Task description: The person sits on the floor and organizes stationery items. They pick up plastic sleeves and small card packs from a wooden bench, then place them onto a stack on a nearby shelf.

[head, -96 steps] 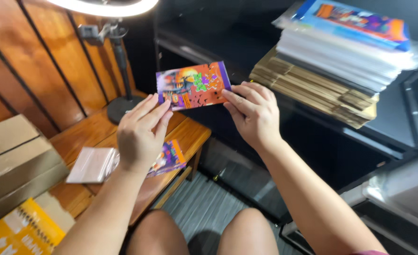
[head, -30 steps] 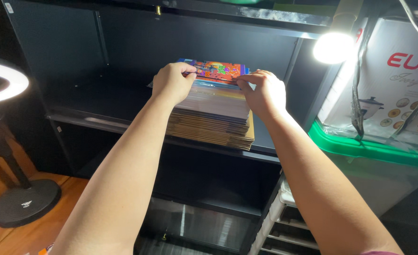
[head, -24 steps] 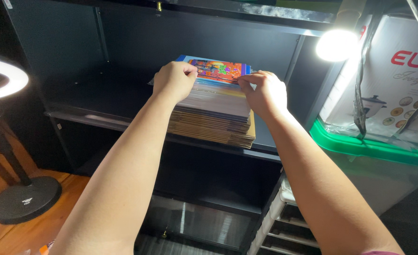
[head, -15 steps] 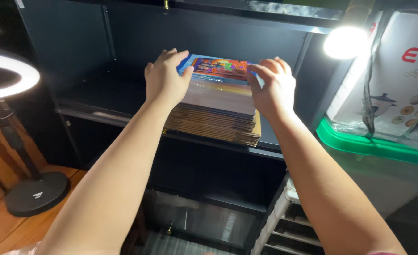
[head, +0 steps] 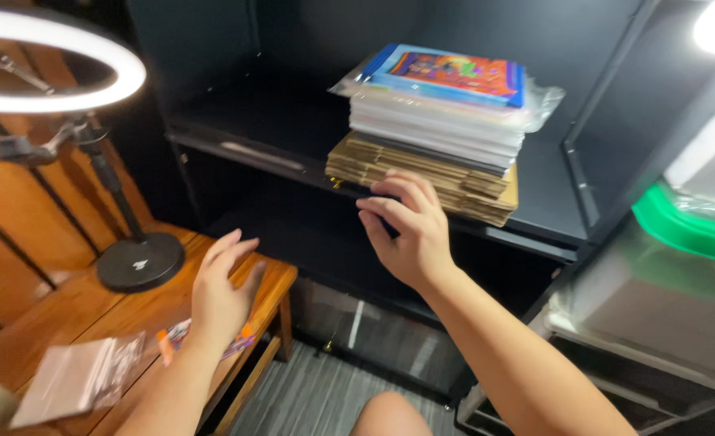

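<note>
Dark shelving [head: 293,137] fills the upper view, with a wooden tabletop [head: 91,307] at seven o'clock carrying a ring light stand [head: 140,260]. On the shelf at one o'clock sits a stack of sleeved packs [head: 442,121] over flat cardboard [head: 422,173]; the colourful card pack [head: 450,74] lies on top, so that one looks filed. The right hand [head: 410,230] hovers just before the cardboard edge, grip loose and empty. The left hand [head: 220,287] spreads open, holding nothing, above another colourful pack [head: 176,335] on the tabletop, near clear sleeves [head: 75,379] at eight o'clock, seemingly unshelved.
</note>
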